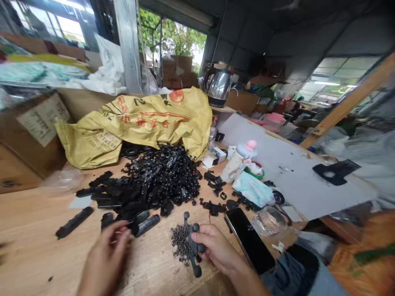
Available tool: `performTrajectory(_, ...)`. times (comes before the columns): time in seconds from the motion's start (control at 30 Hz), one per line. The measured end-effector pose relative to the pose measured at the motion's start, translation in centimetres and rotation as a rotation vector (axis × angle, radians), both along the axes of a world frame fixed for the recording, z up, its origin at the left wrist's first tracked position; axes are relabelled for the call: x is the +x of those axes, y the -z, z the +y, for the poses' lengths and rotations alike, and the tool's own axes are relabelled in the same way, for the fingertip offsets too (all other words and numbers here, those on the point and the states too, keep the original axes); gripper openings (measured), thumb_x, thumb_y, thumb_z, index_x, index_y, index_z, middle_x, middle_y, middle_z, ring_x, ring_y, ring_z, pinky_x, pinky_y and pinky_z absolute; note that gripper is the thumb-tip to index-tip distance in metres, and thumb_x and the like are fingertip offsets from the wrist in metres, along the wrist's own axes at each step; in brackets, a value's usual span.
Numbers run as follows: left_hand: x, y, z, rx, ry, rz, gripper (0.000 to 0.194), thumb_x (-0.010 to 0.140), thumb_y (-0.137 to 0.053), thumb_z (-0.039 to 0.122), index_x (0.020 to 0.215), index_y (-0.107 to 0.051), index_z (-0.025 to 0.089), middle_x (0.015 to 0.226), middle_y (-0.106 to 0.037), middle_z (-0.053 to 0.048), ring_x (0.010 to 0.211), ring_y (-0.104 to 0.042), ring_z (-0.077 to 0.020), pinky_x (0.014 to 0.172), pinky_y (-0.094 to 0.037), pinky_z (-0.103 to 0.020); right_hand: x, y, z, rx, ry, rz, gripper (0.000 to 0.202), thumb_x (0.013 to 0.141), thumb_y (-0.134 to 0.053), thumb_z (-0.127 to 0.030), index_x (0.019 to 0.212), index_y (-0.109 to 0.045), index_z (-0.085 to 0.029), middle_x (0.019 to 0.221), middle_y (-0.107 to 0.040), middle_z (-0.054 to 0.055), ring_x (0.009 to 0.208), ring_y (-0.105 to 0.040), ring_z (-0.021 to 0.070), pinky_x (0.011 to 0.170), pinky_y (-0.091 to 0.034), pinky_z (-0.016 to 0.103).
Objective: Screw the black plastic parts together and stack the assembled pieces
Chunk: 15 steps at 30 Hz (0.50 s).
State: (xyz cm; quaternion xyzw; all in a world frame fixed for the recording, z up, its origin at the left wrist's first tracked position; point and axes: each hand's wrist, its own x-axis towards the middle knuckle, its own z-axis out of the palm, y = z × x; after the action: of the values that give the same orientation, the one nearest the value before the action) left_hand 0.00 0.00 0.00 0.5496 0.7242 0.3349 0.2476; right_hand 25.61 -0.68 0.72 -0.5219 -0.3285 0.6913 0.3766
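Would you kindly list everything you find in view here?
Table: one, light brown, foreground
Parts pile: many, black, centre
Sack: one, yellow, behind pile
Kettle: one, silver-black, right of sack
Box: at least one, brown, left
Board: one, white, right
Bottle: one, blue-pink, right of pile
Phone: one, black, right foreground
Packet: one, pale blue, behind phone
Knobbed part: one, black, front centre
Small bits: many, dark, beside knobbed part
Other clutter: uncountable, mixed colours, background
Left hand: one, near pile
Right hand: one, holding knobbed part
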Motion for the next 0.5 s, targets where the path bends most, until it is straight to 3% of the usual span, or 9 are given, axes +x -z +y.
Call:
performTrajectory(0.1,-4.1,-0.8,1.6,-0.033,-0.123,0.19,0.058,0.067,-0.045,0.054,0.106,-0.05,0.012,0.098,-0.061,-0.018,0.079,-0.06,-0.0295,0.074,-0.046,-0.043,0.0,0.1,-0.3,0.011,-0.064,-0.016,0.034,0.054,-0.072,-0.042,0.058,-0.059,-0.01,0.047,-0.049,-0.003,0.037,-0.036,0.0024,0.033,-0.023,0.015)
performTrajectory(0.2,-6.2,-0.7,2.7,-0.105,-0.086,0.171,0.068,0.064,-0.052,0.054,0.114,-0.045,0.009,0.093,-0.064,-0.018,0.08,-0.062,-0.0313,0.074,-0.046,-0.044,-0.2,0.0,-0.5,0.016,-0.141,-0.017,0.035,0.054,-0.072,-0.043,0.056,-0.057,-0.011,0.044,-0.047,-0.004,0.036,-0.034,0.0023,0.034,-0.023,0.015)
performTrajectory(0.4,-6.0,0.7,2.9,-0.135,0.063,0.046,0.067,0.059,-0.059,0.047,0.112,-0.046,0.008,0.063,-0.066,-0.004,0.065,-0.065,-0.0243,0.065,-0.05,-0.035,-0.3,-0.1,-0.8,0.031,-0.229,0.049,0.039,0.053,-0.075,-0.043,0.061,-0.06,-0.009,0.05,-0.053,-0.001,0.039,-0.042,0.0048,0.037,-0.031,0.017)
performTrajectory(0.5,-5.5,1.2,2.8,-0.11,0.095,0.065,0.065,0.058,-0.059,0.045,0.11,-0.049,0.008,0.075,-0.067,-0.008,0.074,-0.065,-0.0252,0.069,-0.051,-0.035,0.0,0.1,-0.8,0.03,-0.184,0.06,0.038,0.053,-0.075,-0.042,0.064,-0.062,-0.008,0.052,-0.054,-0.001,0.041,-0.042,0.0044,0.038,-0.029,0.016)
